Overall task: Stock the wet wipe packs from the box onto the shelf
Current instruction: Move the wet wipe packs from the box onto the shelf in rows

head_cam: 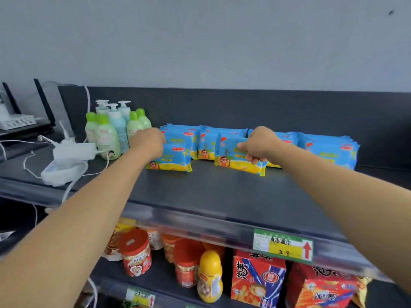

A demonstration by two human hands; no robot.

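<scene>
Standing two packs upright at the front of the shelf (222, 192) is where the head view finds both hands. The left hand (148, 141) sits on the top edge of the left pack (171, 160). Its fingers look curled over that edge, though the back of the hand hides most of them. The right hand (259, 144) grips the right pack (235, 161) at its upper right corner, with thumb and fingers (255, 160) closed round it. Both packs touch the shelf surface just ahead of the stocked rows (329, 150), which run along the back panel. The box is out of view.

The likely slip is a soft pack flopping forward once let go, since each stands on a thin sealed edge with nothing in front to stop it. Pushing them back too hard could also knock the rows behind askew. The left forearm passes near the lotion bottles (109, 134), so a careless pull-back might tip one.

Further left lie a white adapter (73, 150) and loose cables (29, 161), well apart from the packs. Below hang a price tag (282, 245), red-lidded jars (135, 252) and snack boxes (258, 278). Nothing blocks the open shelf front.
</scene>
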